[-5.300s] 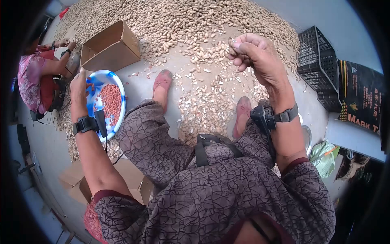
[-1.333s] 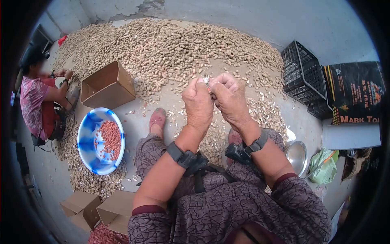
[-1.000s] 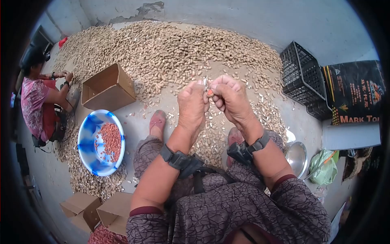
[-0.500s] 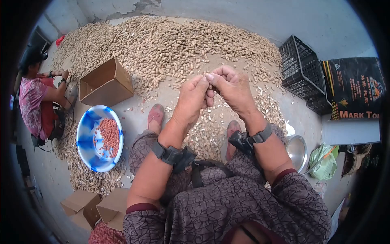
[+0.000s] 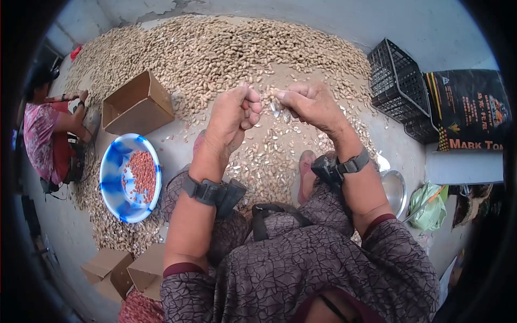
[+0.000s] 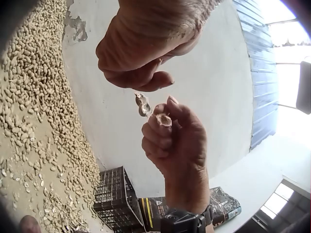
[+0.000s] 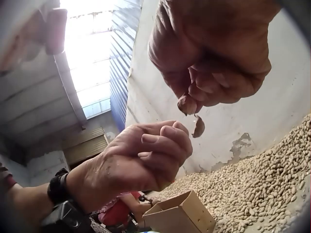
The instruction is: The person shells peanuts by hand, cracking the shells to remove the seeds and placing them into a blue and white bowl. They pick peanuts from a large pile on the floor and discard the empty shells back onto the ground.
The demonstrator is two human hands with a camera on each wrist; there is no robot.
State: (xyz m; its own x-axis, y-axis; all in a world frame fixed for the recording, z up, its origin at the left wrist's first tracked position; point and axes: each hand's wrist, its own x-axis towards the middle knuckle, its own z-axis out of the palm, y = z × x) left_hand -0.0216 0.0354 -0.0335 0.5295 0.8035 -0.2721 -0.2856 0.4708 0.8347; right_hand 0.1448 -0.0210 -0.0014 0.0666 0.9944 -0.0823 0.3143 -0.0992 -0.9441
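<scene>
Concrete floor under a pale wall, upper half of the head view heaped with peanuts (image 5: pixel 215 48) in shell; loose split shells (image 5: pixel 269 156) scattered down the middle toward the person's feet.

Far left edge: a second person (image 5: pixel 46 129) sits on the floor, hands at the edge of the heap. Just right of them, an open cardboard box (image 5: pixel 137 102) lies at the pile's margin. Below it, a blue-and-white bowl (image 5: pixel 121 199) with red shelled kernels (image 5: pixel 141 169) in it. Lower left corner: two more cartons (image 5: pixel 126 269).

Centre, raised above the lap: left hand (image 5: pixel 229 116), fingers curled into a loose fist, thumb against fingertips. In the right wrist view its fingers are folded tight; whether anything is inside cannot be told. A strapped camera sits on each wrist.

Just right, a small gap away: right hand (image 5: pixel 312 105), fingers curled, thumb and forefinger pinching a shell (image 5: pixel 277 107). The left wrist view shows it best: a broken shell piece (image 6: pixel 163 119) held at the fingertips, another fragment (image 6: pixel 142 104) hanging just above it in the gap between the two hands. The right wrist view shows a dark kernel-like bit (image 7: pixel 186 104) at the fingertips and a shell flake (image 7: pixel 198 126) below it.

Right of the hands: black crate (image 5: pixel 398 86) against the wall, a printed black sack (image 5: pixel 468 110) beside it. Lower right: a metal dish (image 5: pixel 394 191) and a green bag (image 5: pixel 428 207).
</scene>
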